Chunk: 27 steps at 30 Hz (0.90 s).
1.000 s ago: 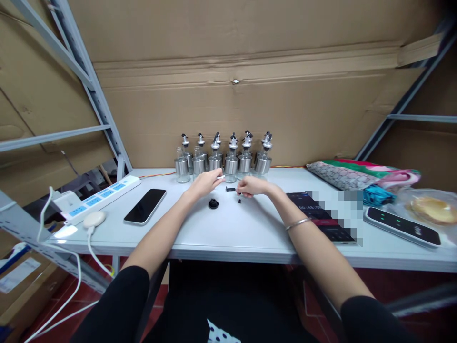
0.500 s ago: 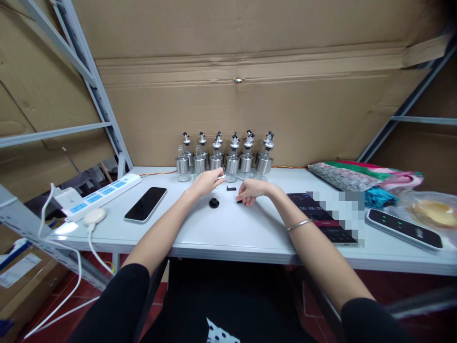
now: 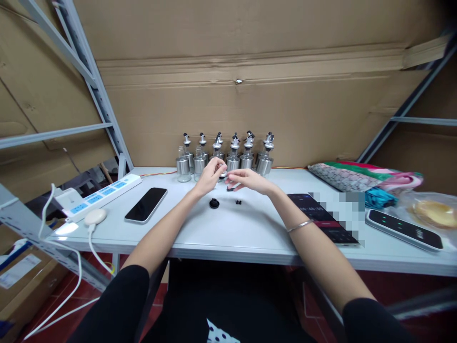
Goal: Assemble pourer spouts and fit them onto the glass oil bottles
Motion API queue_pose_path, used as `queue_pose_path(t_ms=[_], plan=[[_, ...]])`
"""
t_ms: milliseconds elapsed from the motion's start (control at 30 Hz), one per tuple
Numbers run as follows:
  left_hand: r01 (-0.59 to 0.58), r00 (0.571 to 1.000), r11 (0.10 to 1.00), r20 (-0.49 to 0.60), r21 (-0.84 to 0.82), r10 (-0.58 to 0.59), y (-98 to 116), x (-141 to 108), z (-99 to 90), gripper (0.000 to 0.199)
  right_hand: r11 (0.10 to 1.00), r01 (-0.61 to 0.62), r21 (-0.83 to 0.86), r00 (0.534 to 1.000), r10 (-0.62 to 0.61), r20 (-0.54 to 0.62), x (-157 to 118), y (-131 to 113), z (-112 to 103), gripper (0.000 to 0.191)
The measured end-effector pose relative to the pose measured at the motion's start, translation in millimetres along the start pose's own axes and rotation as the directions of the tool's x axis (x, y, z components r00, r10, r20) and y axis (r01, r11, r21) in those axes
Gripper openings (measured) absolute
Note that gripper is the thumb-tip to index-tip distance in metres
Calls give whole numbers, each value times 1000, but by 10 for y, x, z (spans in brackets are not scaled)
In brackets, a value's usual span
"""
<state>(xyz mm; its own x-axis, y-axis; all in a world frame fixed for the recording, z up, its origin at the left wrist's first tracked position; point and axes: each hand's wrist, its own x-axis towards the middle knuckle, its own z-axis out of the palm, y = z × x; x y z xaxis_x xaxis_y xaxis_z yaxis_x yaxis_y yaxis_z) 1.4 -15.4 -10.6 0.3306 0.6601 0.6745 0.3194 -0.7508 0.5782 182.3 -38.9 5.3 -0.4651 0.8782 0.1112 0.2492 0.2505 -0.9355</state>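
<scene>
White tabletop (image 3: 228,233): steel-sleeved clear glass bottles (image 3: 233,163) at back, likely for hand room. Round black plastic stopper (image 3: 214,204) sits up front, probably for reach. Left hand's (image 3: 210,177) fingers bunched, right hand's (image 3: 250,180) loosely spread; can't tell what either pinches.

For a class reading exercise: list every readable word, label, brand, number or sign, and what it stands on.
"00:48", on the dark, partly pixelated screen; final digits unclear.
Too blurred: the marking on the long black-and-white device; the white paper label on the brown cardboard box.
</scene>
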Motion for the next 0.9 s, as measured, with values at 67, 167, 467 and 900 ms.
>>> queue_pose_path(t_ms=[67, 167, 467, 900], plan=[[121, 992, 979, -21, -166, -126, -4, 7, 43, 10, 991, 41, 129, 998, -34, -57, 8, -18, 23, 28], [206, 975, 929, -11, -306, -220, 4, -3, 93, 12, 976, 52, 214, 987, -17, -159, 28, -8, 25, 24], [131, 986, 910, -46, -393, -162, 22, -1, 73, 21, 914, 62, 400, 980, 20, -198, 60, 15, 105, 25], [-115, 993, 992, 39, 43, 114, 0, -61, 9, 31, 936, 77, 343, 948, 39, -317, 141, 81, 282, 31]])
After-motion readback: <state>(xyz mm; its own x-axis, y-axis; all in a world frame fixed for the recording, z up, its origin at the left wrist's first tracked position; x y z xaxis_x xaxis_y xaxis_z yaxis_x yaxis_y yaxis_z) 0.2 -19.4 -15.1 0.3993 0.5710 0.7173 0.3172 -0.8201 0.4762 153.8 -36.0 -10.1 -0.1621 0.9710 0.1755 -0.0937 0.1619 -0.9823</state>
